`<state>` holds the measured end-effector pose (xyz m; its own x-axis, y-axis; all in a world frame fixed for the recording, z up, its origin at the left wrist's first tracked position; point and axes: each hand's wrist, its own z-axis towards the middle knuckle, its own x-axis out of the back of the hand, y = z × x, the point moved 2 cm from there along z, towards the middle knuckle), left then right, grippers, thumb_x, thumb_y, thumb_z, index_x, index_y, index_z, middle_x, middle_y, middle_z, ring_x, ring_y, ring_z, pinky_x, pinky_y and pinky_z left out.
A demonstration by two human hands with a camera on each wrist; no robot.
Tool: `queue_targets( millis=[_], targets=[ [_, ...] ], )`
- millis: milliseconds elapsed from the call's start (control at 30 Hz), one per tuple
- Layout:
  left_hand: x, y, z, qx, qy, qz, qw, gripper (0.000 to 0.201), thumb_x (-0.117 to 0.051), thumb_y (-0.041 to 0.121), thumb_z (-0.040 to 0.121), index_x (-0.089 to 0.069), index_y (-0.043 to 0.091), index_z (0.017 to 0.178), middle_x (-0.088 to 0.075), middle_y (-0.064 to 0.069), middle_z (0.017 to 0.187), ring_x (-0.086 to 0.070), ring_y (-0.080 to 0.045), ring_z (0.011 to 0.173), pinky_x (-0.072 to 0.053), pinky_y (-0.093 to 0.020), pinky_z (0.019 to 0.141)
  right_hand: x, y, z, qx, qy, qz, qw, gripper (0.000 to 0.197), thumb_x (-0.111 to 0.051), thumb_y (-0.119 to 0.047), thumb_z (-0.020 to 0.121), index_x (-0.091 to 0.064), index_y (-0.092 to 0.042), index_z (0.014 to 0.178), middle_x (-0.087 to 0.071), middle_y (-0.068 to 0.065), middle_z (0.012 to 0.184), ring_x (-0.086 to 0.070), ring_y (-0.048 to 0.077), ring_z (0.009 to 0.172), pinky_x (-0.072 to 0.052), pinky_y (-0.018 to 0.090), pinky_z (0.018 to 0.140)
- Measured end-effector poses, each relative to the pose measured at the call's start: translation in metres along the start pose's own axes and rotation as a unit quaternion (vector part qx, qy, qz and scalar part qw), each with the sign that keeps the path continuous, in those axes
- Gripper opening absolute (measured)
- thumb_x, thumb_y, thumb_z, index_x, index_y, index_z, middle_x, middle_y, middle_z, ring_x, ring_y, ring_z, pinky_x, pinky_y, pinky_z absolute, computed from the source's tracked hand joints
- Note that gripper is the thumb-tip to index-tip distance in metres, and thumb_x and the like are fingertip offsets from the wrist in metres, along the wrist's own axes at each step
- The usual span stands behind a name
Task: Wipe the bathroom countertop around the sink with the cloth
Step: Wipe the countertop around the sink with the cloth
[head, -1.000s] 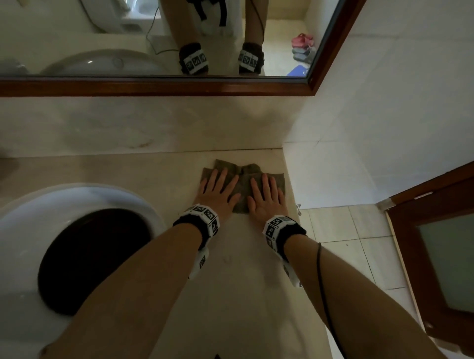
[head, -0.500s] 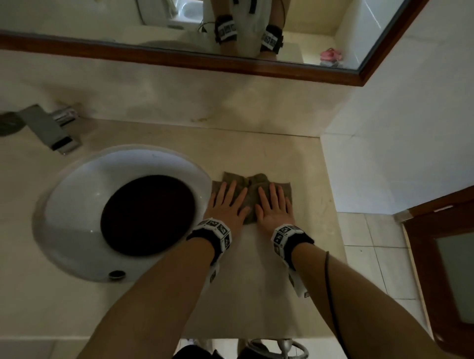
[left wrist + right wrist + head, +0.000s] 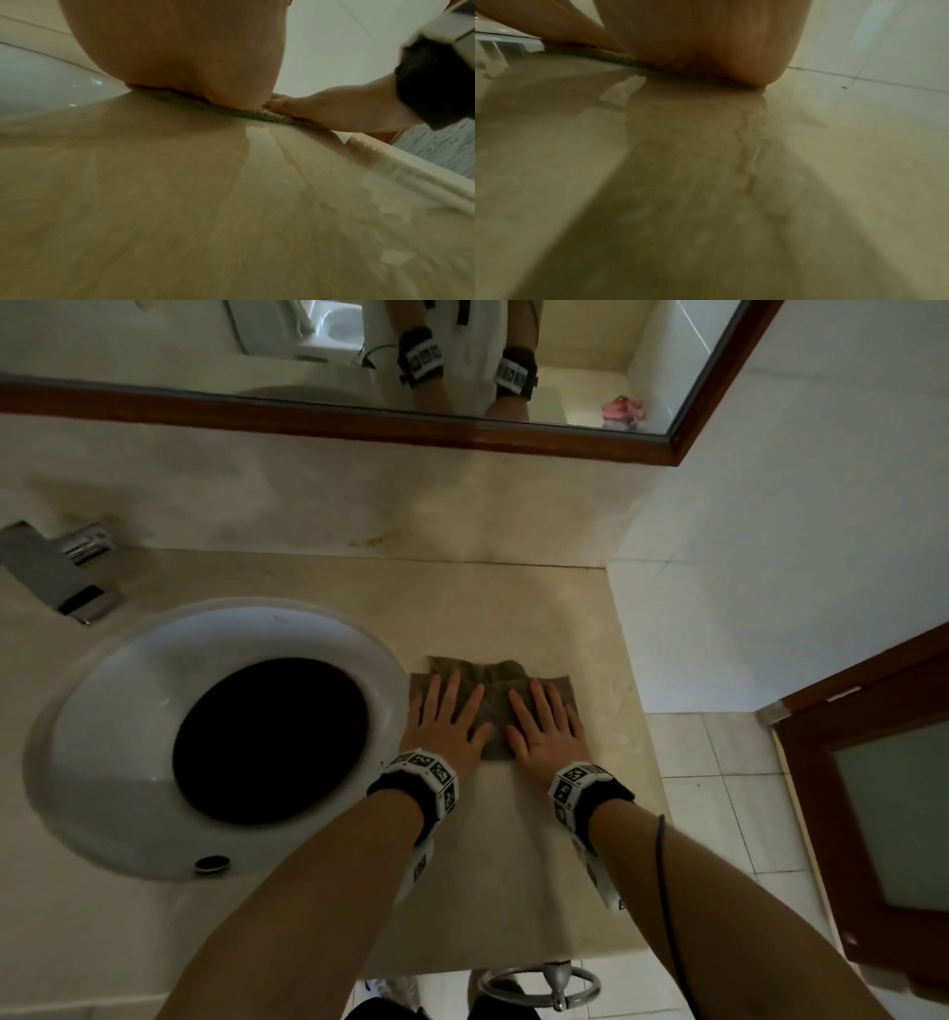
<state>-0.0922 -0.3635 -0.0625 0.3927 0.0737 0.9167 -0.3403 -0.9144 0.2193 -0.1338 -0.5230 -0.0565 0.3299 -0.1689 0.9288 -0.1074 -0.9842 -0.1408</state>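
Head view shows your left hand (image 3: 445, 722) and right hand (image 3: 545, 726) flat, fingers straight, pressing the cloth (image 3: 495, 683) on the table (image 3: 503, 891) just right of the sink (image 3: 97, 793). Wet streaks behind your wrists suggest that strip is wiped; everything beyond your fingertips and left of the sink looks undone.

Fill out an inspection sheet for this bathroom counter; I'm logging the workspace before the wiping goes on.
Surface: beige countertop, wet streaks near the hands in the wrist views.
Job's things: olive cloth spread flat right of the sink.
Clutter: nothing seen.
Grippers: left hand and right hand press flat on the cloth, fingers straight.
Cables: dark cable along the right forearm.
Surroundings: faucet, mirror, wooden door, tiled floor.
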Motion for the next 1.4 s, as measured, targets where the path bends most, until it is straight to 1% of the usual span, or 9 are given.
queue_targets(
  millis=[167,300,433,567,967,1100,1200,1333,1400],
  targets=[
    [0.006,0.019,0.026,-0.01,-0.014,0.006,1.0,0.062,-0.014,0.058,0.099,0.011,0.036,0.151,0.024,0.0,0.159,0.021,-0.023,0.146,0.011,-0.042,0.117,0.009,0.024,0.011,-0.019,0.0,0.006,1.0,0.057,-0.013,-0.052,0.1,0.006,-0.037,0.151,0.018,-0.006,0.16,0.017,0.014,0.147,0.011,0.034,0.116],
    [0.011,0.035,0.052,-0.021,-0.011,0.015,1.0,0.062,-0.013,0.058,0.098,0.011,0.037,0.151,0.022,0.0,0.16,0.019,-0.023,0.147,0.01,-0.042,0.118,0.016,0.045,0.026,-0.034,0.008,0.02,0.999,0.057,-0.014,-0.052,0.1,0.007,-0.038,0.151,0.018,-0.006,0.16,0.018,0.014,0.146,0.012,0.034,0.117],
    [0.017,0.055,0.083,-0.025,-0.006,0.023,0.999,0.061,-0.013,0.057,0.099,0.01,0.037,0.151,0.021,0.0,0.16,0.018,-0.023,0.147,0.009,-0.042,0.118,0.025,0.072,0.048,-0.033,0.016,0.011,0.999,0.058,-0.009,-0.054,0.098,0.007,-0.036,0.151,0.017,-0.004,0.16,0.017,0.015,0.147,0.011,0.035,0.117],
    [0.028,0.067,0.119,-0.026,-0.025,0.024,0.999,0.061,-0.012,0.058,0.098,0.01,0.037,0.151,0.021,0.001,0.16,0.019,-0.022,0.147,0.009,-0.042,0.118,0.036,0.095,0.078,-0.014,0.029,-0.012,0.999,0.078,0.014,-0.059,0.078,0.005,-0.033,0.152,0.014,-0.002,0.161,0.013,0.018,0.148,0.006,0.037,0.118],
    [0.053,0.071,0.191,0.0,-0.019,0.021,1.0,0.061,-0.012,0.057,0.099,0.01,0.035,0.152,0.021,0.001,0.16,0.019,-0.021,0.147,0.009,-0.042,0.119,0.072,0.118,0.162,0.023,0.029,-0.009,0.999,0.084,0.015,-0.06,0.075,-0.001,-0.032,0.153,0.01,-0.001,0.161,0.011,0.019,0.148,0.005,0.037,0.118],
    [0.056,0.067,0.202,0.004,-0.006,0.02,1.0,0.062,-0.013,0.057,0.099,0.008,0.034,0.152,0.019,0.001,0.16,0.017,-0.021,0.147,0.008,-0.042,0.119,0.078,0.117,0.177,0.031,0.032,-0.017,0.999,0.085,0.015,-0.06,0.075,-0.003,-0.032,0.153,0.007,0.0,0.162,0.008,0.02,0.149,0.003,0.037,0.118],
    [0.055,0.063,0.201,0.005,-0.004,0.014,1.0,0.063,-0.013,0.058,0.099,0.008,0.033,0.152,0.019,0.001,0.16,0.017,-0.02,0.147,0.008,-0.042,0.119,0.077,0.114,0.177,0.023,0.027,-0.025,0.999,0.071,0.004,-0.059,0.087,-0.002,-0.032,0.153,0.008,0.0,0.162,0.009,0.02,0.149,0.002,0.038,0.119],
    [0.053,0.048,0.186,0.015,-0.004,0.012,1.0,0.062,-0.012,0.058,0.098,0.009,0.035,0.152,0.021,0.001,0.16,0.019,-0.02,0.147,0.01,-0.041,0.118,0.073,0.094,0.167,0.024,0.024,-0.027,0.999,0.066,-0.002,-0.056,0.093,-0.002,-0.03,0.153,0.01,0.002,0.161,0.009,0.021,0.148,0.003,0.039,0.119],
    [0.053,0.034,0.171,0.02,-0.009,0.016,1.0,0.062,-0.011,0.059,0.098,0.011,0.036,0.151,0.022,0.002,0.16,0.02,-0.021,0.146,0.011,-0.041,0.118,0.068,0.076,0.158,0.029,0.019,-0.023,0.999,0.073,0.006,-0.057,0.086,-0.001,-0.03,0.153,0.01,0.003,0.161,0.009,0.022,0.148,0.003,0.04,0.118]
  ],
)
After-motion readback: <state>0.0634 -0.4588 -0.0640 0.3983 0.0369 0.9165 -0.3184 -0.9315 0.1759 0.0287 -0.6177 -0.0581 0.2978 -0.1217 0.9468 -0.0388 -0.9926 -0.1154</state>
